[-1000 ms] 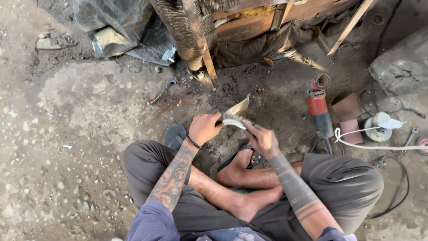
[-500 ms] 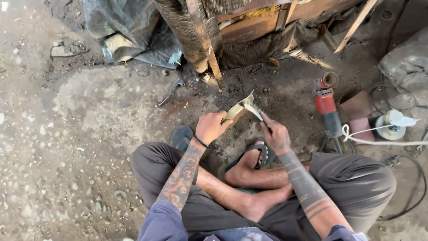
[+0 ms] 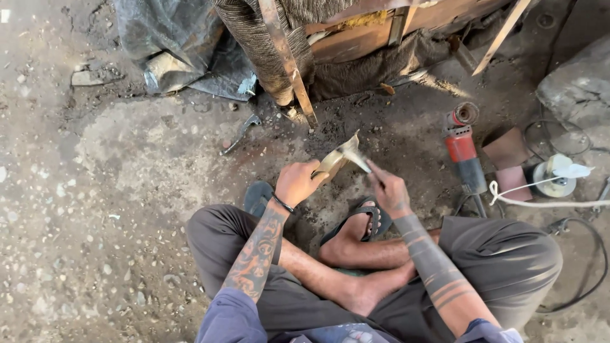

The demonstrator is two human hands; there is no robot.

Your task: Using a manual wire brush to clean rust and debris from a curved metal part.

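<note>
Pale tapered wooden piece (image 3: 337, 160) in left hand (image 3: 297, 183)

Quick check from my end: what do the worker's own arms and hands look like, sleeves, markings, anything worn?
Both hands are bare, no gloves. The left hand has a thin dark band at the wrist, and its forearm carries dense patterned tattoos. The right hand leads into a forearm tattooed with dark solid bands and rings. Blue sleeves are pushed up near the elbows on both arms.
</note>
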